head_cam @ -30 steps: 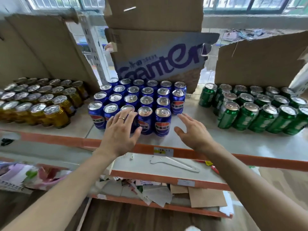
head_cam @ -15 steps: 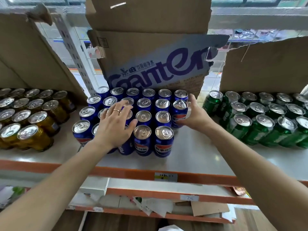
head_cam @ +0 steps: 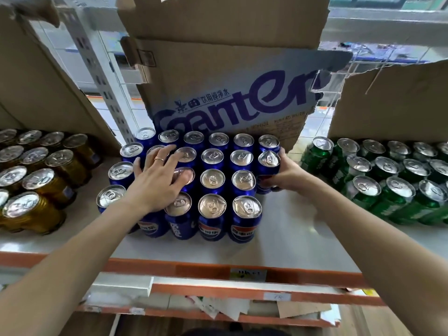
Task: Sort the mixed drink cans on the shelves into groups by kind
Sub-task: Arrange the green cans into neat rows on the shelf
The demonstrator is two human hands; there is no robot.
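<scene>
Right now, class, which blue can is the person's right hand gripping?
The rightmost blue can in the second row from the back: the right hand curls round it, while the left hand only rests on other cans' tops.

Left hand (head_cam: pixel 157 183) flat atop blue cans (head_cam: pixel 213 180); right hand (head_cam: pixel 286 175) grips end can (head_cam: pixel 268 163).

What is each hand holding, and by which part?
The right hand grips a blue can at the block's right edge, fingers round its side wall. The left hand holds nothing; it rests flat on other can tops.
</scene>
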